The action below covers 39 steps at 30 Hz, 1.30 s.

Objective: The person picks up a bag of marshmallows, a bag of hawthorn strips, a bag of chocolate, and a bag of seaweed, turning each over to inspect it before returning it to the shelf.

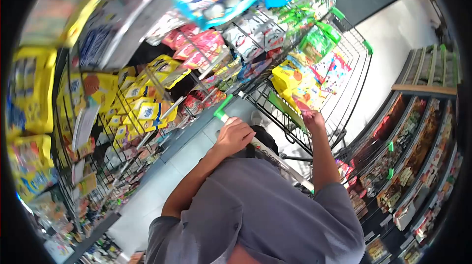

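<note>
My left hand (235, 136) is closed over the shopping cart's handle (268, 152), near its green end. Inside the cart basket, my right hand (313, 120) has its fingers pinched on the pinkish lower edge of a yellow snack bag (290, 78). That bag leans among other packets in the wire cart (361, 70). Beside it are a green packet (319, 40) and a white packet with red and blue print (338, 73). A flat green item (284, 109) shows through the wires at the near end.
A wire shelf rack to the left carries yellow snack bags (147, 111), pink bags (201, 48) and white bags (255, 30). On the right stand dark tiered shelves (418, 151) of packaged goods. Pale floor (393, 23) runs beyond the cart.
</note>
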Available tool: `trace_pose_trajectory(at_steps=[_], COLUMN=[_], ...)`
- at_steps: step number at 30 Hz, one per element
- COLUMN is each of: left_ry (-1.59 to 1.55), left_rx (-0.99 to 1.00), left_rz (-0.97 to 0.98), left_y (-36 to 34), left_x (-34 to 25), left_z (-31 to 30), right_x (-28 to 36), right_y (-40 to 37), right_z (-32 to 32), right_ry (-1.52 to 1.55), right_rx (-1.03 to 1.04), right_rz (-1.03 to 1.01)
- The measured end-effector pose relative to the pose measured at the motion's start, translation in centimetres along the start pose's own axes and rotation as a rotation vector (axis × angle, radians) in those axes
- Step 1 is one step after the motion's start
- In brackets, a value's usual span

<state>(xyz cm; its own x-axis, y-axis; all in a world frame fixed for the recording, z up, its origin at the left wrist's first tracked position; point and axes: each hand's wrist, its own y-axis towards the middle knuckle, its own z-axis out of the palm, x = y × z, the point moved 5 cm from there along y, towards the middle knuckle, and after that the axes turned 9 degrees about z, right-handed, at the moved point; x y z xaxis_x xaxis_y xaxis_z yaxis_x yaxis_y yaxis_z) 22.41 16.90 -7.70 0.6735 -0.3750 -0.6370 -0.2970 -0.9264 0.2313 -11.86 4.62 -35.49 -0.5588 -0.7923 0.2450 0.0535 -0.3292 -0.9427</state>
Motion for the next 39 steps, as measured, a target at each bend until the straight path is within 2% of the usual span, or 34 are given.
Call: trace_pose_trajectory(at_steps=[1, 2, 3, 6, 8, 9, 10, 11, 12, 14, 15, 16, 18, 19, 20, 22, 24, 25, 26, 27, 28, 30, 31, 32, 34, 35, 37, 39], left_ry=[-0.049, -0.039, -0.106, -0.173, -0.461, -0.464, -0.657, -0.850, -0.854, -1.361, -1.397, -1.401, -1.274, -1.295, -1.295, -1.282, -1.320, -1.376, -1.431, -1.497, -1.498, -1.534, -1.521, -1.524, -1.428, -1.423, -1.146, -1.150], left_rx=[0.051, 0.016, -0.038, -0.121, -0.142, -0.165, -0.150, -0.129, -0.143, -0.257, -0.270, -0.287, -0.449, -0.508, -0.523, -0.726, -0.790, -0.845, -0.899, -0.978, -0.985, -0.915, -0.929, -0.931, -0.873, -0.879, -0.760, -0.804], left_rz=[-0.021, -0.029, -0.026, -0.048, -0.274, -0.276, -0.375, -0.468, -0.461, -0.633, -0.589, -0.583, -0.432, -0.542, -0.542, -0.539, -0.537, -0.556, -0.571, -0.581, -0.583, -0.483, -0.472, -0.474, -0.500, -0.502, -0.647, -0.642], left_y=[-0.2, -0.5, -0.9, -2.1, -2.8, -3.3, -4.0, -4.6, -4.7, -4.9, -5.0, -5.5, -6.4, -7.3, -8.2, -10.8, -13.4, -14.8, -16.0, -17.1, -18.0, -19.2, -19.6, -19.9, -20.7, -21.2, -22.6, -23.6], left_x=[0.0, 0.0, -0.1, 0.3, 0.8, 1.1, 1.8, 2.3, 1.6, -1.1, -2.0, -2.6, -3.4, -3.0, -3.2, -3.2, -2.9, -2.8, -2.6, -2.4, -2.2, -2.4, -2.9, -3.3, -3.9, -3.7, -3.2, -3.7], left_z=[-0.5, -1.0, -1.3, -2.1, -2.8, -3.0, -2.6, -2.3, -3.5, -6.6, -8.1, -8.6, -10.2, -10.3, -11.1, -13.6, -14.6, -15.1, -15.4, -15.3, -15.3, -15.6, -16.1, -16.4, -16.8, -16.9, -16.8, -17.3], right_x=[-0.3, -0.5, -0.4, -1.5, -2.8, -3.6, -4.9, -6.2, -7.7, -11.1, -12.7, -14.5, -18.1, -19.1, -19.9, -21.3, -20.5, -19.7, -18.6, -17.3, -16.7, -17.3, -18.7, -20.8, -23.9, -25.0, -26.7, -27.9], right_y=[0.0, 0.3, -5.5, -16.5, -21.7, -24.1, -26.4, -28.9, -31.2, -34.5, -36.0, -37.6, -40.9, -39.3, -37.9, -39.6, -38.4, -38.5, -37.1, -36.2, -36.1, -36.9, -38.3, -38.9, -38.9, -39.2, -39.3, -39.3], right_z=[-0.4, -0.7, 1.7, 7.3, 10.2, 11.5, 12.5, 14.0, 15.2, 16.4, 17.1, 18.0, 20.3, 19.2, 18.4, 19.9, 20.1, 20.7, 20.5, 21.0, 22.2, 24.4, 25.6, 26.4, 26.6, 27.0, 27.6, 28.4], right_ry=[-0.018, -0.038, -0.100, -0.155, -0.099, -0.089, -0.105, -0.108, -0.110, -0.178, -0.186, -0.193, -0.234, -0.339, -0.434, -0.586, -0.912, -0.987, -0.986, -0.892, -0.798, -0.902, -0.915, -0.837, -0.762, -0.764, -0.859, -0.881], right_rx=[0.148, 0.294, 0.093, 0.136, 0.220, 0.232, 0.237, 0.339, 0.439, 0.498, 0.547, 0.597, 0.617, 0.734, 0.889, 0.873, 1.133, 1.162, 1.103, 1.088, 1.070, 0.827, 0.961, 1.007, 1.035, 1.040, 0.937, 0.963], right_rz=[0.032, 0.072, 0.026, -0.087, -0.197, -0.238, -0.245, -0.289, -0.331, -0.408, -0.406, -0.403, -0.377, -0.338, -0.291, -0.355, -0.296, -0.299, -0.318, -0.311, -0.305, -0.546, -0.466, -0.375, -0.062, -0.056, -0.052, -0.014])
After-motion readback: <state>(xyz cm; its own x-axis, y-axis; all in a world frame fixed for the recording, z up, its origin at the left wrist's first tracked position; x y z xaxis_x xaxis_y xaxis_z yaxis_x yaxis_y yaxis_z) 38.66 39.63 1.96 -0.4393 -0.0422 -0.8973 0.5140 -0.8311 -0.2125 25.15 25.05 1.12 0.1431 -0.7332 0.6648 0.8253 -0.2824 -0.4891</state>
